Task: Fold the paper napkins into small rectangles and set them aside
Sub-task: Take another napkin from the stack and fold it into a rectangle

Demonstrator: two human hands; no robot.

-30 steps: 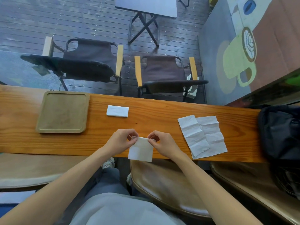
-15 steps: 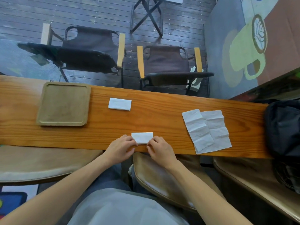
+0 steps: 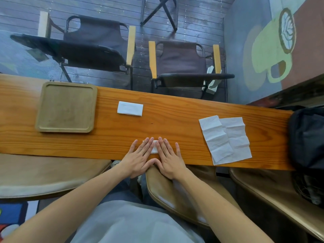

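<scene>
Worktop (image 3: 175, 123): a wooden plank laid across mid-frame. Left hand (image 3: 138, 159) and right hand (image 3: 169, 159): both spread flat, palms down, side by side at lower centre, pressed on a folded napkin (image 3: 155, 147) that is mostly covered, with only a white strip seen between the fingers. Second folded napkin (image 3: 130, 108): set apart at upper centre. Unfolded napkins (image 3: 226, 139): two, overlapped, at right. Tray (image 3: 66, 106): placed at left. Bag (image 3: 306, 137): seen at the right edge.

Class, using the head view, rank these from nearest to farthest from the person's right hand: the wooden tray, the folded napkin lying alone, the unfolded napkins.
From the right hand:
1. Unfolded napkins, to its right.
2. Folded napkin, farther back, left.
3. Wooden tray, far left.
</scene>
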